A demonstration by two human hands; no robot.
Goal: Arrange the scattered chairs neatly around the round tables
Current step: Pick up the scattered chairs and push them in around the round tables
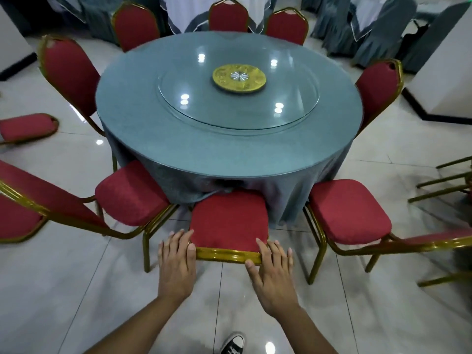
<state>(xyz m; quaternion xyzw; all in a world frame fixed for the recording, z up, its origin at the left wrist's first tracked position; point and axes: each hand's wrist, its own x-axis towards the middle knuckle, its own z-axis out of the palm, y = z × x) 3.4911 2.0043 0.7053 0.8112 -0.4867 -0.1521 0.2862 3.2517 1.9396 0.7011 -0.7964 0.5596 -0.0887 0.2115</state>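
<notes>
A round table (229, 154) with a blue-grey cloth and a glass turntable (237, 98) fills the middle. Directly before me a red chair with a gold frame (228, 221) has its seat tucked under the cloth at the table's near edge. My left hand (176, 261) lies on the left end of its top rail, fingers straight. Mirroring it, my right hand (272, 269) rests on the rail's right end. A second red chair (130, 192) stands close on the left and a third (350, 208) on the right. Several more ring the far side.
A gold disc (239, 78) sits at the turntable's centre. A chair (25, 127) lies tipped on the floor at far left. Gold chair legs (447, 182) show at the right edge. Draped tables stand behind, white walls at both sides. My shoe (233, 343) is on the glossy tiles.
</notes>
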